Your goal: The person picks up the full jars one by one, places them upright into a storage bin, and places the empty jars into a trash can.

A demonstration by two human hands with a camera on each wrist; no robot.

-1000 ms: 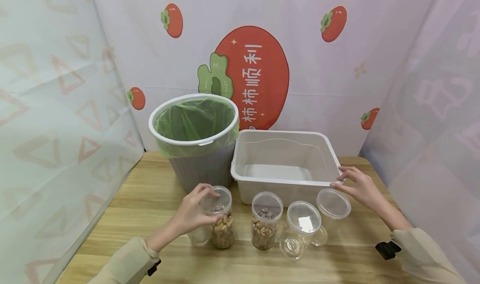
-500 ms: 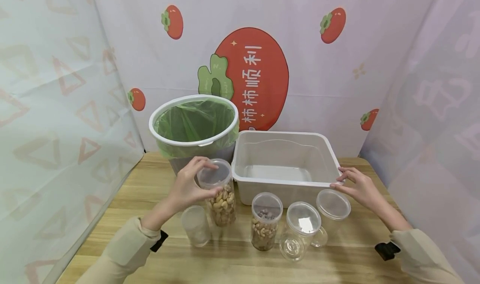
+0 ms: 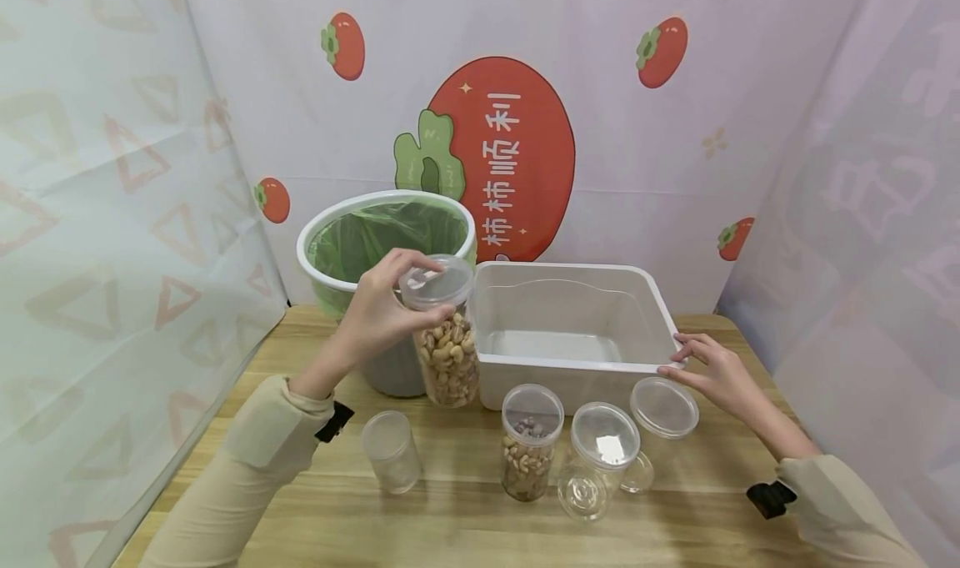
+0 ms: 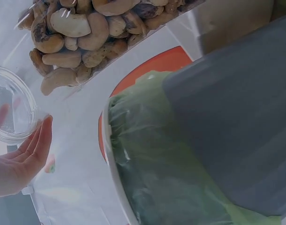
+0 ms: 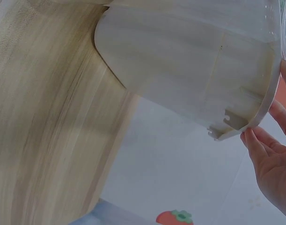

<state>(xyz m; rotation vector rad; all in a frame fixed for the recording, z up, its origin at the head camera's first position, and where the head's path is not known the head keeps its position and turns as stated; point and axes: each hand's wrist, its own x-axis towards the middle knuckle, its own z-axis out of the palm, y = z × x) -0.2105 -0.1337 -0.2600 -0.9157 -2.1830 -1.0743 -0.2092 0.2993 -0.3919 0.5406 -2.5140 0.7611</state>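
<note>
My left hand (image 3: 386, 301) grips a clear plastic jar of cashews (image 3: 450, 359) by its lidded top, fingers and thumb spread around the lid. The jar is raised off the table and overlaps the bin and the tub in the head view. In the left wrist view, the cashews (image 4: 70, 42) show up close, and the hand (image 4: 28, 159) is at the jar's lid end. My right hand (image 3: 716, 376) pinches the front right corner of an empty white plastic tub (image 3: 573, 366); the right wrist view shows fingers (image 5: 260, 145) at its rim.
A grey trash bin with a green liner (image 3: 337, 297) stands left of the tub. On the wooden table (image 3: 315, 518) are a small empty jar (image 3: 393, 459), a second cashew jar (image 3: 527, 459), and two clear jars, one (image 3: 600, 468) in front of the other (image 3: 663, 414).
My left hand has lifted the cashew jar off the table and moved it forward to the gap between bin and tub, uncovering the small empty jar. The right hand stays on the tub's corner.
</note>
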